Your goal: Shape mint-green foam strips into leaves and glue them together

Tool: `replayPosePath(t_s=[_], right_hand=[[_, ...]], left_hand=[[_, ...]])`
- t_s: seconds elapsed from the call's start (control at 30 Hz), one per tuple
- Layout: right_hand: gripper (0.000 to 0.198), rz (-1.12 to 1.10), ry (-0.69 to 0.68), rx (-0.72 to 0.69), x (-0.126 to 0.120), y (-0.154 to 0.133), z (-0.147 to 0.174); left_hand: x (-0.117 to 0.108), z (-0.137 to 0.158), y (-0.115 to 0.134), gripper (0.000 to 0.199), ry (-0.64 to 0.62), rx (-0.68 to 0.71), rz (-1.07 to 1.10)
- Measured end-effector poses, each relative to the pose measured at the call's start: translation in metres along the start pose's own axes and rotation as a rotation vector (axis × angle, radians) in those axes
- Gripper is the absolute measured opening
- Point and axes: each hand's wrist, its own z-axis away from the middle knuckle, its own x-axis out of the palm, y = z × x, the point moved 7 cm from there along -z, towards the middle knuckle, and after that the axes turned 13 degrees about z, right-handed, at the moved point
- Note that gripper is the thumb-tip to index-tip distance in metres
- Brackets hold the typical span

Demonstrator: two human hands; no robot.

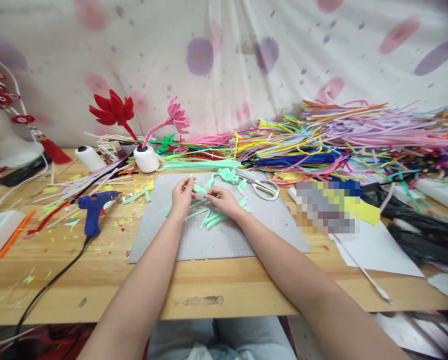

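Note:
Over the grey cutting mat (156,240), my left hand (182,196) pinches one end of a mint-green chenille stem (199,189), which looks bent. The fingertips of my right hand (223,201) close on its other end. Beneath and between my hands lie several short mint-green stem pieces (216,218). Just beyond my right hand is a small heap of shaped mint-green pieces (227,175). White-handled scissors (267,191) rest at the mat's back right, their blades pointing toward that heap.
A blue glue gun (93,212) with a black cord lies to the left. Behind the mat, a white pot (146,160) holds a pink flower, near a red flower (112,108). Colourful chenille stems (359,127) are piled at the back right. White paper (377,252) and black plastic (422,242) lie right.

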Motion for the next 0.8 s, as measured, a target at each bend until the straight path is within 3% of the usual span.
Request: replayPosePath(t_s=[0.17, 0.43, 0.8], right_hand=[[0.020, -0.104, -0.034, 0.038, 0.001, 0.004, -0.001], [0.025, -0.205, -0.128, 0.089, 0.009, 0.005, 0.002], [0.028, -0.212, -0.180, 0.055, 0.012, 0.000, 0.004]], left_hand=[[-0.006, -0.002, 0.000, 0.031, -0.050, -0.041, 0.102], [-0.016, -0.004, 0.001, 0.028, 0.032, -0.032, 0.073], [-0.016, -0.004, 0.000, 0.027, 0.030, -0.026, 0.080]])
